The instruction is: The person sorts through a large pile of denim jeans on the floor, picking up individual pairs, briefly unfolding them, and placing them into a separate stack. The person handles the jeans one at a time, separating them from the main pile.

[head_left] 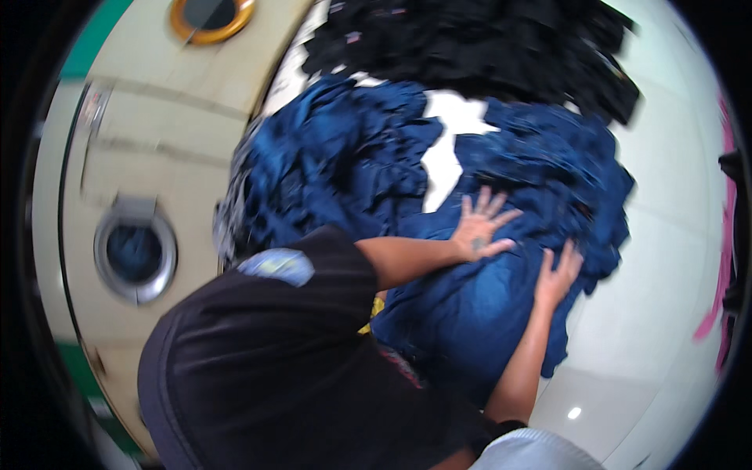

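My left hand (pixel 474 235), palm down with fingers spread, lies on a dark blue, denim-like garment (pixel 486 305) that has a faded lighter patch. To its right, my right hand (pixel 558 280) also rests on the blue cloth, fingers apart. Neither hand grips anything. The garment is spread over the near end of a heap of blue clothes (pixel 548 157), and its lower part passes behind my black sleeve and shirt. Left of the heap sits another pile of crumpled blue clothes (pixel 337 157).
Black clothes (pixel 470 47) are heaped at the far side. Grey cloth (pixel 229 219) edges the left pile. Along the left stand beige machines with a round silver-rimmed door (pixel 135 254) and an orange-rimmed one (pixel 243 17). Pale tiled floor (pixel 619 345) and a pink strip (pixel 717 301) lie right.
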Demonstrator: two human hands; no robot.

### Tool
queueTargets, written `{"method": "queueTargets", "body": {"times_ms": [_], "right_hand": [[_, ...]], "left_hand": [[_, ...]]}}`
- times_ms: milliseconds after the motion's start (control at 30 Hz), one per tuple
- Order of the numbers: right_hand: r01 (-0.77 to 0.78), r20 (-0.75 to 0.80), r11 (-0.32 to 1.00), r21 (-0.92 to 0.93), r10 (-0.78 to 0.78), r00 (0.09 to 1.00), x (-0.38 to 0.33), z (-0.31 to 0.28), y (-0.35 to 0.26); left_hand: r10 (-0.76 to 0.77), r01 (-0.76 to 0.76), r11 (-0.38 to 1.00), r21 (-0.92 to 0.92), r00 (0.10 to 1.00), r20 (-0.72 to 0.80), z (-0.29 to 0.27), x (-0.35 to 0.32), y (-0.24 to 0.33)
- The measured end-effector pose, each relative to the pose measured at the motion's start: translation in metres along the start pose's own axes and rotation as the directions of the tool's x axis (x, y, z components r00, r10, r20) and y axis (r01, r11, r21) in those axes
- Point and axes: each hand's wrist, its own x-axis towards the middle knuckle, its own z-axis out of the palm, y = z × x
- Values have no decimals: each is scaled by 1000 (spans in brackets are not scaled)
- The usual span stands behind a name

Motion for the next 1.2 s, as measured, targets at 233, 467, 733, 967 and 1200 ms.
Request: {"method": "queueTargets", "body": {"times_ms": [233, 467, 733, 967, 1200], "right_hand": [[85, -40, 950, 302, -77, 996, 12, 16, 37], [54, 158, 991, 122, -74, 985, 45, -13, 73], [167, 15, 986, 15, -167, 986, 75, -63, -101], [241, 295, 855, 459, -403, 866, -115, 138, -386], [-190, 710, 798, 571, -364, 603, -393, 202, -386]], "left_hand": [[-1, -9, 997, -81, 991, -132, 9, -3, -8], [-95, -76, 833, -547, 956, -277, -121, -86, -86], [-910, 810, 276, -518, 46, -412, -254, -394, -506], [-828, 838, 462, -290, 290, -479, -185, -445, -558], [-763, 739, 636, -225, 557, -329, -126, -558, -395]]}}
